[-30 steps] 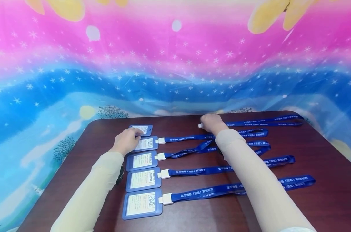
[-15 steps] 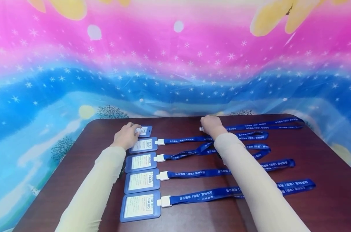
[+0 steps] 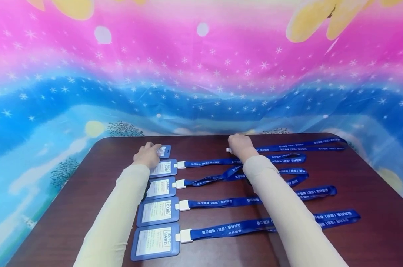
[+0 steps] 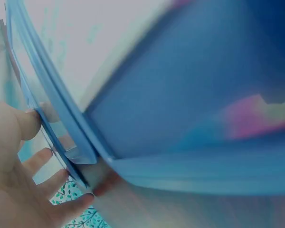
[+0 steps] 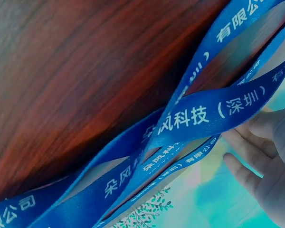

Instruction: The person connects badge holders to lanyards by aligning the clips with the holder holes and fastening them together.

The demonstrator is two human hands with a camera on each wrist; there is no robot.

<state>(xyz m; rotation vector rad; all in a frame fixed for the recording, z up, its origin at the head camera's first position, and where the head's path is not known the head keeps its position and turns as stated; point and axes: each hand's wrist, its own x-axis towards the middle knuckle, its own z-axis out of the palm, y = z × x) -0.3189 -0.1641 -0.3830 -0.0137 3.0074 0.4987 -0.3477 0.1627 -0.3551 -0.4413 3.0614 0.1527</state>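
Note:
My left hand point(image 3: 146, 154) pinches the left end of the farthest blue ID card holder point(image 3: 165, 151), which has no strap attached to it. In the left wrist view the thumb and fingertips sit at that holder's edge. Across the table, my right hand point(image 3: 242, 146) grips the farthest blue lanyard point(image 3: 275, 149) near its clip end. A bit of its white clip point(image 3: 228, 150) shows left of the fist; the rest of that end is hidden by the hand. The lanyard's loop trails off to the right on the table.
Several holders, from the nearest point(image 3: 156, 257) up to one beside my left hand point(image 3: 164, 168), lie in a column on the dark wooden table point(image 3: 98, 167). White clips join them to blue lanyards stretched right under my right forearm. A patterned cloth point(image 3: 201, 92) hangs behind.
My left hand has shifted off the second holder onto the left end of the farthest one. The right hand keeps its grip on the lanyard, and the view has shifted slightly.

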